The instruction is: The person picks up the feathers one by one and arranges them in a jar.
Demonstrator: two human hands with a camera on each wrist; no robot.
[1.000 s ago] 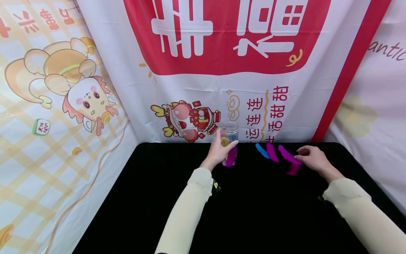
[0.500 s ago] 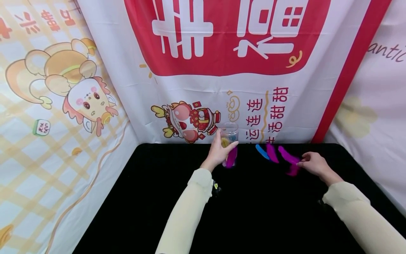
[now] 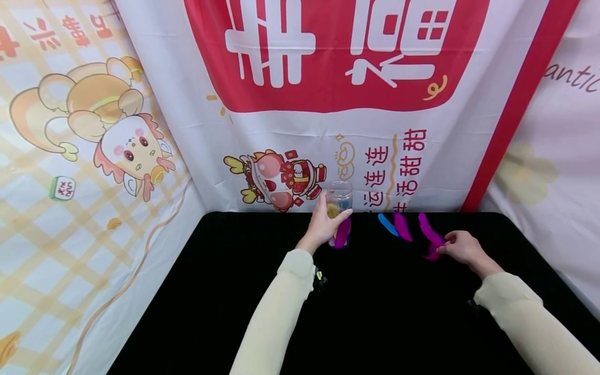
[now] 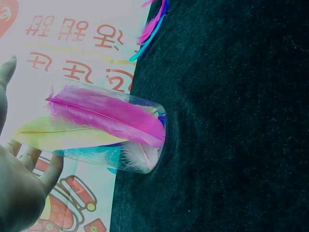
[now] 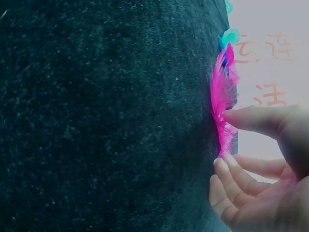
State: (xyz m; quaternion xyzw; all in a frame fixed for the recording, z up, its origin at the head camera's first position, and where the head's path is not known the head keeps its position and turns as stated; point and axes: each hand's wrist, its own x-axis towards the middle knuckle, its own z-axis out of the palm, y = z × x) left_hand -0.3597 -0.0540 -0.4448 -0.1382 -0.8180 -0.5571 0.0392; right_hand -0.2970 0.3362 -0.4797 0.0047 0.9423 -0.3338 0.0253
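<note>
My left hand (image 3: 322,221) grips a clear plastic cup (image 3: 341,188) near the table's back edge, thumb and fingers around its side. Through the wall in the left wrist view show a magenta feather (image 4: 108,113), a yellow feather (image 4: 53,135), a white feather (image 4: 141,155) and some blue. My right hand (image 3: 464,247) is at the back right, thumb and fingertips on the near end of a loose magenta feather (image 3: 428,227). A smaller magenta piece (image 3: 431,254) lies by the same fingertips. In the right wrist view the thumb touches magenta feathers (image 5: 222,92) and the fingertips lie at their lower end.
Left of the right hand, a blue feather (image 3: 387,225) and another magenta feather (image 3: 402,227) lie at the back edge. Black cloth (image 3: 384,307) covers the table. A printed white curtain (image 3: 206,156) hangs right behind it, with more curtains at both sides.
My right hand has moved slightly toward me, and the magenta feather by its fingers has swung to a steeper angle. The left hand and cup have stayed in place.
</note>
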